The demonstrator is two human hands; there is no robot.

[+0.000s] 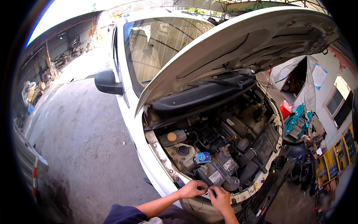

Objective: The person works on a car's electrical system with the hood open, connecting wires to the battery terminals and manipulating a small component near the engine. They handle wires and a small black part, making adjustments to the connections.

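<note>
A: Where are both hands on my feed?

B: I have the left hand (194, 189) and right hand (220, 199) nearly meeting over the car's front panel (245, 195), at the near edge of the engine bay.

A: State of each grip?

B: Fingers bent and drawn in on both. I can't tell if either is closed on something; what sits between the fingertips is too small to read.

A: And the thin piece?

B: I see a thin dark wire (202, 202) hanging below the fingertips, between the two forearms. It looks slack, long axis running roughly toward the wearer. Left hand is nearer, by my read. Upper end is lost at the fingers.

A: Nearest big item?

B: Battery (216, 176), just past the fingertips, away from the wearer. Neither hand looks to be on it. I judge both about equally near.

A: Clutter?

B: Small blue box (204, 157) beyond the battery's far side, pale reservoir (188, 161) left of that box. Hood (238, 48) is up.
</note>
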